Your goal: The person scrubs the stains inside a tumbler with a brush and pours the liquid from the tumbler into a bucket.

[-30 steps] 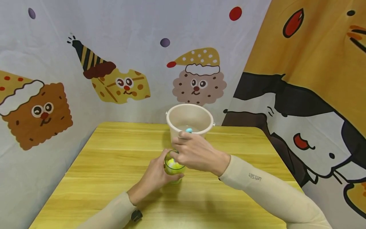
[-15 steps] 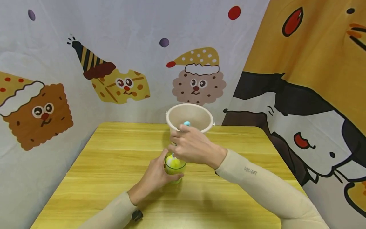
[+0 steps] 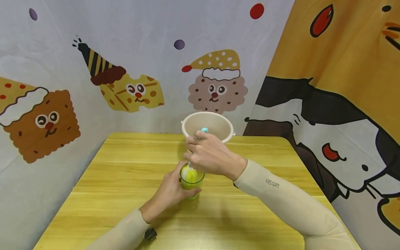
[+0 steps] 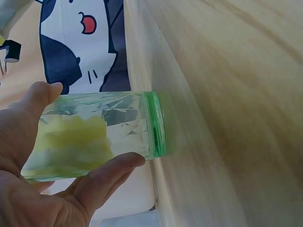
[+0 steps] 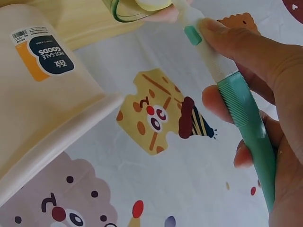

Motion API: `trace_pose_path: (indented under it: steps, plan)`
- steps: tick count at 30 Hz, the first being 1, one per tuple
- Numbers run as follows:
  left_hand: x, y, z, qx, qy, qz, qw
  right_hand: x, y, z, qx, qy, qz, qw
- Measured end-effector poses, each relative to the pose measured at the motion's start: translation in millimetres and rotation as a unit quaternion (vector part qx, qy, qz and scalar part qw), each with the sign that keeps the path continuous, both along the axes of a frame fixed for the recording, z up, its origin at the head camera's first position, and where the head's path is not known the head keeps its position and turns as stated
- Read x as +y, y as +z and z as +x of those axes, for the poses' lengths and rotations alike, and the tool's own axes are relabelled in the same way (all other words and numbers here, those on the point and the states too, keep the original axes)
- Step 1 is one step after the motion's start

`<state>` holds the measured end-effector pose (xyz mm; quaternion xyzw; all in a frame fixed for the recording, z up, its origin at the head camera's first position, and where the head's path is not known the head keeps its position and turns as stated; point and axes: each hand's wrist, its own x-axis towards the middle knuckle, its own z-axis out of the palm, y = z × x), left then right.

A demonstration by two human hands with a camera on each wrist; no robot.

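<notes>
My left hand [image 3: 170,191] grips a clear green-tinted glass [image 4: 135,124] around its side, thumb on one side and fingers on the other. Down in the glass is the yellow and white sponge head [image 4: 75,144] of a cup brush. In the head view, my right hand [image 3: 214,154] is above the glass's mouth, holding that brush by its white and teal handle [image 5: 241,101]. The thumb presses on the white part and the fingers curl round the ridged teal part. The handle's light blue end [image 3: 204,130] sticks out past the hand.
Behind the hands, a cream bucket [image 3: 230,130] stands toward the far edge of the wooden table [image 3: 131,152]. It is close to the right hand, and its outside carries a label [image 5: 47,56]. A cartoon-printed cloth [image 3: 150,45] hangs behind and beside the table.
The right hand has risen and shifted slightly away from the body with the brush, and more of the sponge shows at the glass's mouth. The left hand stays nearly still on the glass.
</notes>
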<state>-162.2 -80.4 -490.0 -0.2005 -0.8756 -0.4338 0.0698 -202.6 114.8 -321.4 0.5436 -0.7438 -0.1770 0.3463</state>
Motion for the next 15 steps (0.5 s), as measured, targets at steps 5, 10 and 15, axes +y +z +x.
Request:
trace_pose_path:
  steps: [5,10,15]
  plan:
    - [-1.2,0.3,-0.2,-0.012,0.002,0.002,0.9999,0.5,1.1,-2.1,0.000,-0.010,0.000,1.000]
    - [-1.8,2.1,-0.6,-0.028,0.003,0.006,0.9996,1.8,1.7,-3.0,0.008,-0.024,0.001,1.000]
    - [-0.9,0.4,-0.6,-0.017,0.000,0.017,0.9997,5.2,0.0,-3.3,0.010,-0.037,0.003,0.999]
